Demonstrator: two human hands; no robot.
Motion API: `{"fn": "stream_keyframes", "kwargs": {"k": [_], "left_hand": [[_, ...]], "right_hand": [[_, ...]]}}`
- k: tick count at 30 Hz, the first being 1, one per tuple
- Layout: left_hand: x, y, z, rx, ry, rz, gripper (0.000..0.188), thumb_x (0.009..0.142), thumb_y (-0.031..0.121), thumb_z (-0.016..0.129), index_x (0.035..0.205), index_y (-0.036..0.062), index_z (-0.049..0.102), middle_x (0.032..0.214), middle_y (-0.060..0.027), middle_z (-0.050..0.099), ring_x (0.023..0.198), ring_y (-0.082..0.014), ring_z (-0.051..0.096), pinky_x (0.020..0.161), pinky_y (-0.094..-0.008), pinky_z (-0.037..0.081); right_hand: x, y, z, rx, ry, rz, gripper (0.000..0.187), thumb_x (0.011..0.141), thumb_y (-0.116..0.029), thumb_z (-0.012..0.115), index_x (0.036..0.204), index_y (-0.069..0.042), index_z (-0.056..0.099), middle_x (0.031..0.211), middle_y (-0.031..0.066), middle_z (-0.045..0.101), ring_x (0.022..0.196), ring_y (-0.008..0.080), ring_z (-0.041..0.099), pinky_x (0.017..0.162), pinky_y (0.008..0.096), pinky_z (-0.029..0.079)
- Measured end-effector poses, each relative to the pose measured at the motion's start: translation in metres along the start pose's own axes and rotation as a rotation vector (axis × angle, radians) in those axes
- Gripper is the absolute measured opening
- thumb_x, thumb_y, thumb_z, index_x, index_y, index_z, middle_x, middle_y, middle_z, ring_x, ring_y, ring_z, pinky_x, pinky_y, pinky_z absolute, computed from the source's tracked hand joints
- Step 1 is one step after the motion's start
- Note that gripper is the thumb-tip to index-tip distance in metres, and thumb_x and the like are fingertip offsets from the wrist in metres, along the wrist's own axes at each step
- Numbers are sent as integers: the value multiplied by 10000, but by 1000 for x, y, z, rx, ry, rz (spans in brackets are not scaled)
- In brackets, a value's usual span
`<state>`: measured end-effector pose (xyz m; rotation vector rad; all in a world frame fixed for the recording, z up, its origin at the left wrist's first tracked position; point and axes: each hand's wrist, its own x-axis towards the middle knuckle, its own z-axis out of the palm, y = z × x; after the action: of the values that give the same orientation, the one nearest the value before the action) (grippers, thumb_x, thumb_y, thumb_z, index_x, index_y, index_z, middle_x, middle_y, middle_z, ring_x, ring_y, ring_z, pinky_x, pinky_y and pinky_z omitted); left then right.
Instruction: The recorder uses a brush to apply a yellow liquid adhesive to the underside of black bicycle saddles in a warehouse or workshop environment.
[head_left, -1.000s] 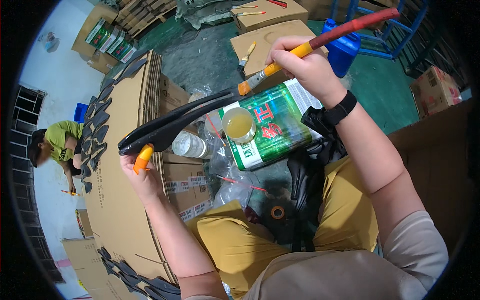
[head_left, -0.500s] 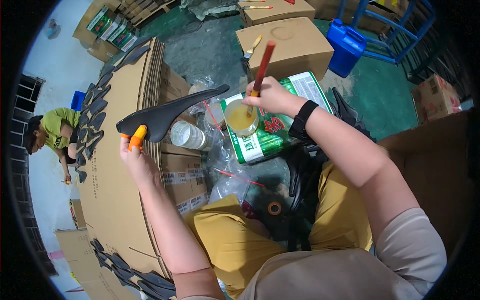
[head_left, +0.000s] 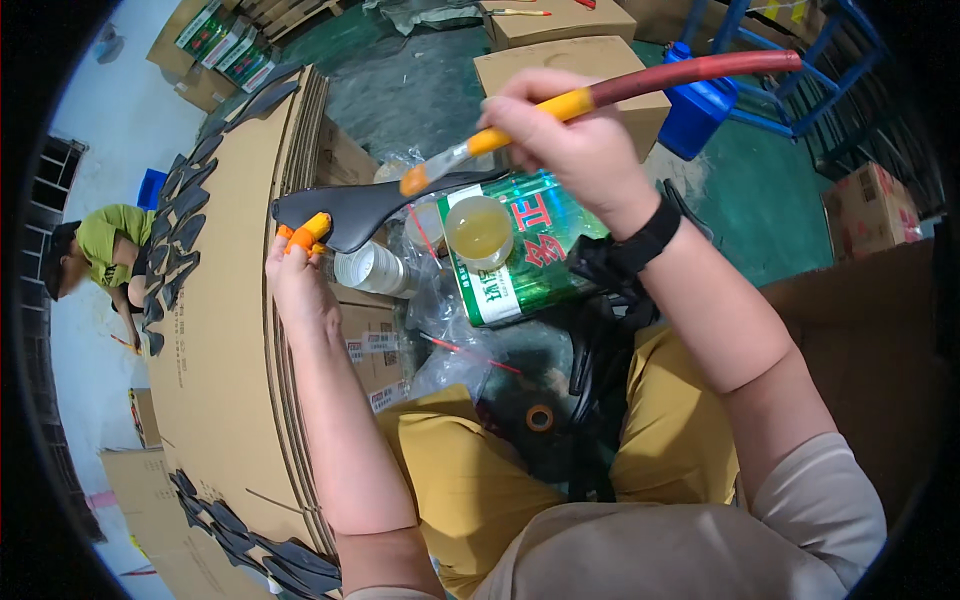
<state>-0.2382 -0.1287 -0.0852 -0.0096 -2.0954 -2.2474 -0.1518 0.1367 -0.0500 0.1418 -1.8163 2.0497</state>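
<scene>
My left hand (head_left: 300, 280), with orange wraps on its fingertips, grips the wide end of a black saddle-shaped piece (head_left: 375, 212). Its narrow end points right. In my right hand (head_left: 580, 150) is a paintbrush (head_left: 555, 108) with a red and yellow handle. Its orange-tinted bristles hang just above the piece; contact cannot be made out. Below the brush, a clear cup (head_left: 481, 232) of yellowish liquid stands on a green and white tin (head_left: 545, 255). Beside it, left of the tin, is a stack of clear cups (head_left: 372, 270).
Stacked cardboard sheets (head_left: 225, 350) on my left carry several similar black pieces (head_left: 180, 235). A person (head_left: 105, 250) crouches beyond them. Cardboard boxes (head_left: 560, 75) and a blue jerrycan (head_left: 697, 110) stand ahead. A tape roll (head_left: 539, 417) lies between my legs.
The brush has come out of the cup and swung left over the black piece, its handle now tilted to the right. My left hand has moved slightly right and up with the piece.
</scene>
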Motion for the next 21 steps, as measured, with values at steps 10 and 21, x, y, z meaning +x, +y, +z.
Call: {"fn": "stream_keyframes", "kwargs": {"k": [10, 21], "left_hand": [[-3, -3, 7, -213, -98, -86, 298, 841, 3, 414, 1124, -54, 492, 1030, -127, 592, 914, -155, 597, 773, -227, 479], [-15, 3, 27, -84, -94, -45, 335, 799, -11, 405, 1117, -58, 502, 1016, -118, 600, 865, -139, 601, 741, -211, 468]], "right_hand": [[-6, 16, -13, -442, -56, -243, 173, 789, -175, 603, 722, -16, 592, 594, 42, 563, 555, 116, 532, 508, 267, 402], [-11, 5, 24, -196, -102, -236, 177, 804, -173, 615, 735, -11, 592, 609, 37, 561, 557, 113, 532, 517, 260, 409]]}}
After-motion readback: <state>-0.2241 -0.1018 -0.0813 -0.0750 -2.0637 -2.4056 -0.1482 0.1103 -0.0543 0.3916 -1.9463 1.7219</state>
